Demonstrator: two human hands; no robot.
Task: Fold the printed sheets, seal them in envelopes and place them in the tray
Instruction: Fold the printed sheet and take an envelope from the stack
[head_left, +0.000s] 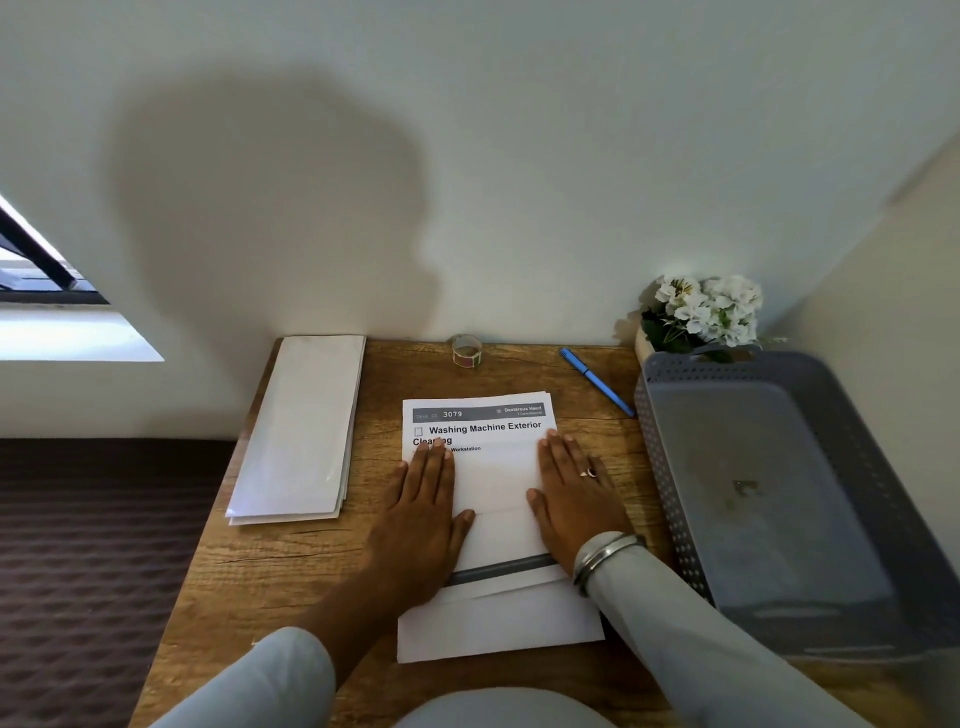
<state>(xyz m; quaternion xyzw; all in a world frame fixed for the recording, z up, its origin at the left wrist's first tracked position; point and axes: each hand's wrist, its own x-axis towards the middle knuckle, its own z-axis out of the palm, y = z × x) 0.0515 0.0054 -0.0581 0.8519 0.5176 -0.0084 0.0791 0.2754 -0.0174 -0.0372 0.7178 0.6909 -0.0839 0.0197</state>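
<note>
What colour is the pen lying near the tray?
Blue. The pen lies on the wooden desk beside the grey tray, seen in the head view.

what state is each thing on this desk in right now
top sheet, partly folded, lower part turned up
left hand, flat on the sheet, fingers straight
right hand, flat on the sheet, fingers straight
envelopes, stacked flat, untouched
tape roll, untouched at the back
pen, lying untouched
tray, no envelopes seen inside
</note>
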